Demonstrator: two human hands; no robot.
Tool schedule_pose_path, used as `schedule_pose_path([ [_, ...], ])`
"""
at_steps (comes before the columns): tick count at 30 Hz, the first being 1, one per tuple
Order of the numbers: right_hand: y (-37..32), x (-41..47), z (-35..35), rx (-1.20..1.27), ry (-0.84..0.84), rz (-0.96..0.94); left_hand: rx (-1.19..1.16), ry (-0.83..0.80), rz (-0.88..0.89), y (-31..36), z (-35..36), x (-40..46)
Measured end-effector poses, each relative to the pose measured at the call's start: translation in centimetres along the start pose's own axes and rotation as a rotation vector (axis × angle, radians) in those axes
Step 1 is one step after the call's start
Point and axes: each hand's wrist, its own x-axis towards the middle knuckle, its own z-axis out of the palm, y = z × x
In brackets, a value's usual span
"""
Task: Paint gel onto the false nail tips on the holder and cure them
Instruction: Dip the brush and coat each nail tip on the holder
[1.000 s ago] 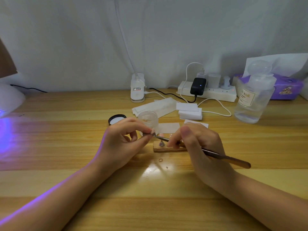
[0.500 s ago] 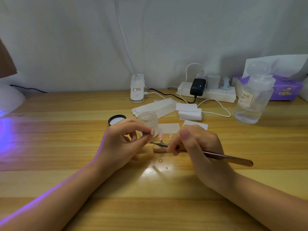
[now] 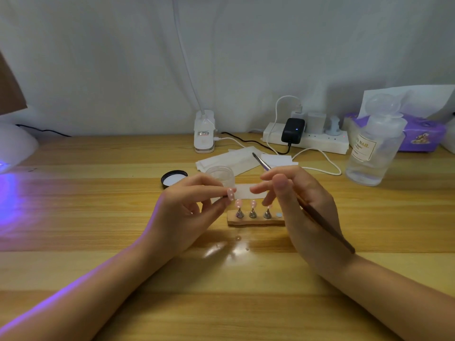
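A small wooden holder (image 3: pixel 256 220) lies at the table's middle with three metal cone stands, each carrying a pink nail tip (image 3: pixel 253 204). My left hand (image 3: pixel 187 212) pinches one pink, white-dotted nail tip (image 3: pixel 231 194) between thumb and forefinger, just left of and above the holder. My right hand (image 3: pixel 302 207) holds a thin gel brush (image 3: pixel 320 221), its tip pointing up and away over the fingers. An open clear gel jar (image 3: pixel 219 175) stands behind my left hand, with its black lid (image 3: pixel 173 178) to the left. The curing lamp (image 3: pixel 14 146) glows purple at the far left.
White wipes (image 3: pixel 236 161) lie behind the jar. A clip lamp base (image 3: pixel 203 134), a power strip (image 3: pixel 307 141) with plugs and cables, a clear liquid bottle (image 3: pixel 371 153) and a purple tissue box (image 3: pixel 418 136) line the back and right of the wooden table.
My right hand lifted off the holder and swung the brush tip from the left nail tip up and away. The three tips on the holder are now uncovered. My left hand stayed, still pinching its tip.
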Motion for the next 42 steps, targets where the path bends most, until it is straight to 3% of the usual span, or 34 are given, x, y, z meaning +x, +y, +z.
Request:
schedule_pose_path([
  [5,0.1,0.0,0.4,-0.203,-0.077,-0.117,-0.026,-0.058,0.049,0.3,0.5,-0.2],
  [12,0.4,-0.1,0.5,-0.23,-0.084,-0.159,-0.048,-0.044,-0.005,0.7,0.7,-0.4],
  [24,-0.6,3.3,-2.8,-0.117,0.007,-0.023,-0.023,-0.018,-0.176,0.7,0.4,-0.6],
  [31,1.0,1.5,-5.0,-0.162,-0.091,0.116,-0.018,-0.143,-0.264,0.2,0.7,-0.6],
  [42,2.1,0.3,-4.7,-0.262,-0.213,0.079,0.008,-0.201,-0.369,0.3,0.8,-0.7],
])
